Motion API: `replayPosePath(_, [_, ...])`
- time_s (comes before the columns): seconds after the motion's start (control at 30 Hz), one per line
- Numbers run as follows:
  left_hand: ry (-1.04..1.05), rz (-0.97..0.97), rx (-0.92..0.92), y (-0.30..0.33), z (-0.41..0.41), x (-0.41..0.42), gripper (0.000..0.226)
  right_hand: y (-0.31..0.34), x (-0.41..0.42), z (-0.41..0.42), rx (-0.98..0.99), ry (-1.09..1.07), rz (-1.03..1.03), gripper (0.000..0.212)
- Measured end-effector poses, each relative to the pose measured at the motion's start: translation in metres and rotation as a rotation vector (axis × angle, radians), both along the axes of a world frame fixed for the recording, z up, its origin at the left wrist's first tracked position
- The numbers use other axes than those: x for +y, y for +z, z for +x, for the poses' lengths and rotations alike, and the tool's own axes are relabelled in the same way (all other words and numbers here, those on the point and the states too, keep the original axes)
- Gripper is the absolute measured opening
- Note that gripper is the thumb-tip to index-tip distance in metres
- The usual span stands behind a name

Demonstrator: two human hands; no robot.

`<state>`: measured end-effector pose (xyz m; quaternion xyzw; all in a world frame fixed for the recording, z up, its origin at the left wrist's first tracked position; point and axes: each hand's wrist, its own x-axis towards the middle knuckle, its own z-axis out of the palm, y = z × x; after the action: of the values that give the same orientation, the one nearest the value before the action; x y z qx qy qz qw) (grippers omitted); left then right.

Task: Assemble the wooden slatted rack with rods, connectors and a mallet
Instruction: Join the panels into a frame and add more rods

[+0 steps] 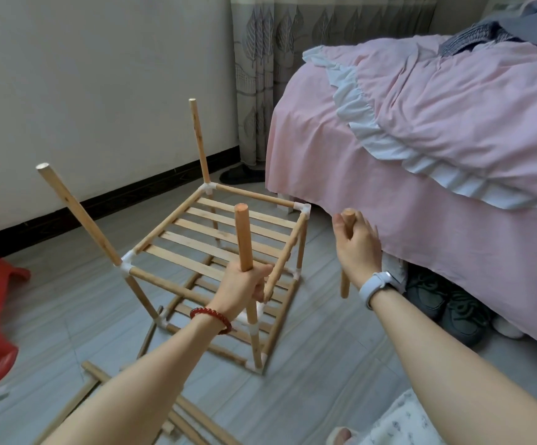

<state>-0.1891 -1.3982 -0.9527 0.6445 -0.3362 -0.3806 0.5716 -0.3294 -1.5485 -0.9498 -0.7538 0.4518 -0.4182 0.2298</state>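
Half-built, slatted rack [228, 232], rods upright

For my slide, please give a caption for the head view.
Left hand grips a rack post; right hand holds a loose rod.

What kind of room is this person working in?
Most likely a bedroom: a bed with a pink frilled cover stands on the right, sneakers are tucked under it, and a leaf-patterned curtain hangs at the back over the tiled floor.
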Motion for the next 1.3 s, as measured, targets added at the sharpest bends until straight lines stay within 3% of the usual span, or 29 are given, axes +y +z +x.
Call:
replayPosePath(0.07, [-0.033, 0.025, -0.002, -0.002, 0.007, 0.01, 0.062, 0.005, 0.004, 0.002, 0.023, -0.032, -0.041, 0.036])
replayPosePath(0.23, [-0.034, 0.091, -0.07, 0.0, 0.047, 0.051, 0.053, 0.011, 0.01, 0.005, -0.143, -0.015, -0.126, 0.04])
replayPosePath(0.4, [0.365, 0.105, -0.157, 0.006, 0.086, 0.085, 0.047, 0.009, 0.01, 0.016, -0.293, 0.028, -0.059, 0.028])
replayPosePath(0.57, [0.707, 0.051, -0.157, 0.002, 0.095, 0.097, 0.041, 0.008, 0.013, 0.026, -0.247, 0.084, -0.04, 0.025])
replayPosePath(0.7, [0.864, 0.018, -0.102, 0.0, 0.091, 0.087, 0.038, 0.013, 0.014, 0.033, -0.198, 0.021, -0.153, 0.044])
replayPosePath(0.8, [0.899, 0.001, -0.098, -0.004, 0.094, 0.087, 0.039, 0.014, 0.017, 0.036, -0.166, -0.001, -0.171, 0.05])
replayPosePath(0.97, [0.917, -0.005, -0.079, -0.006, 0.095, 0.087, 0.04, 0.013, 0.016, 0.033, -0.125, -0.018, -0.146, 0.034])
replayPosePath(1.1, [0.903, -0.012, -0.069, -0.005, 0.098, 0.09, 0.039, 0.018, 0.014, 0.03, -0.093, -0.039, -0.088, 0.035])
replayPosePath(1.3, [0.823, 0.008, -0.06, -0.011, 0.109, 0.103, 0.04, 0.037, 0.007, 0.036, 0.09, -0.136, -0.107, 0.038])
